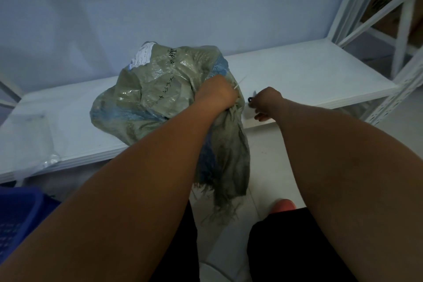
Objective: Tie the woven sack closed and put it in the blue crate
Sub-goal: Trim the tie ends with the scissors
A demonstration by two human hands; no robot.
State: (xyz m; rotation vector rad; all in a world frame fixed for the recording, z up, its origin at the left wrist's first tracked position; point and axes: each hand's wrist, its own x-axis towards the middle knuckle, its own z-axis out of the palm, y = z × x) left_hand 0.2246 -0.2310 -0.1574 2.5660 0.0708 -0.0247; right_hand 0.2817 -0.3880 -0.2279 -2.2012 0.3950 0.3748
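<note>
- I see the woven sack (155,89) lying on the white shelf (309,71), about midway along it, bulk near the front edge.
- Sack is grey-green with blue patches and crumpled. It has black handwriting on the side and a white label (142,55) on the far top.
- The sack's neck is bunched together and hangs over the shelf's front edge. Its frayed end (219,190) dangles toward the floor.
- My left hand (216,94) is clenched round that bunched neck right at the front edge, fingers wrapped in the fabric.
- A thin white strip (239,83) sticks out beside the left hand's knuckles, pointing up and right. I can't tell whether it goes round the neck.
- My right hand (266,102) is just right of the left, over the shelf's front edge and apart from the sack, fingers curled.
- There's a small dark ring-shaped thing (250,99) at the right hand's thumb side. I can't tell what it is or whether the hand actually grasps it.
- The blue crate (18,213) is on the floor at lower left, below the shelf's front edge and well apart from the sack.
- A cardboard box (386,7) sits on the next rack at upper right.
- The toe of a pink shoe (282,205) shows on the floor tiles between my arms.
</note>
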